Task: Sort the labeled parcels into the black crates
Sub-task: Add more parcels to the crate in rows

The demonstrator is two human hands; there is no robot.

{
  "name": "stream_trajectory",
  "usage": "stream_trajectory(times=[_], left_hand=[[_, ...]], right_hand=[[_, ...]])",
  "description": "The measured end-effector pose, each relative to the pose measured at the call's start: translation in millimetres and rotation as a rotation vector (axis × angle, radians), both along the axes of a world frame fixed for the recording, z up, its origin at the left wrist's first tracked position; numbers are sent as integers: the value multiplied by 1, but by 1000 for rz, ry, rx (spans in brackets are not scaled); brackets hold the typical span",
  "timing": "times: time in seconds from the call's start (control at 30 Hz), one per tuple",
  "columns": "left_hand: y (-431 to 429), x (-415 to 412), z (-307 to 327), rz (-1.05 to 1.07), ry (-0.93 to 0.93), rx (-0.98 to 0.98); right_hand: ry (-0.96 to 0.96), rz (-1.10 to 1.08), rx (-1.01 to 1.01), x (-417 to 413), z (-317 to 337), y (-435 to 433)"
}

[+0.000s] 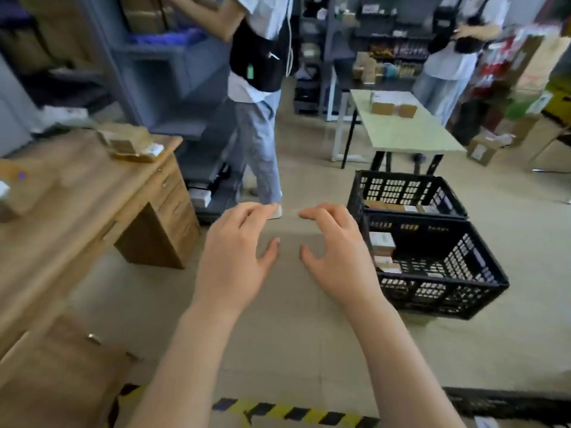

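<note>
Left hand (234, 257) and right hand (333, 254) both empty, fingers loosely curled, over floor. Labeled parcels (133, 146) sit on wooden desk (77, 196), well apart from black crates (438, 288) (some parcels inside). Risk: wrong crate if label is misread; bystander (259, 134) stands near carry path.

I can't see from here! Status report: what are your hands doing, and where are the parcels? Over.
Left hand, right hand open, empty. Crated parcels in near crate and far crate; loose parcels on desk. Person standing ahead.
</note>
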State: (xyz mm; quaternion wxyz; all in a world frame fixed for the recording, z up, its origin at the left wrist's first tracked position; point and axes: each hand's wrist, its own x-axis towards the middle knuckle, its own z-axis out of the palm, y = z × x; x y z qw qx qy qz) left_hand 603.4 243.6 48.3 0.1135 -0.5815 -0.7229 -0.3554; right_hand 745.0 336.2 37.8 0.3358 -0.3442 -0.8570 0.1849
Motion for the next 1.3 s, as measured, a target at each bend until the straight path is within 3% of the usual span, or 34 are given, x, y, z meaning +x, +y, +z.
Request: stream_trajectory(times=[0.23,0.5,0.97,1.3], left_hand=[[-61,-140,10,239,-5,-49],[-73,-231,7,352,-46,-99],[67,-370,-7,580,-134,-57],[151,-445,-27,621,-211,-110]], right_hand=[[67,258,4,-161,4,-33],[33,388,-17,-271,0,-28],[-49,554,-28,-441,-5,133],[-120,621,-69,-529,-23,219]])
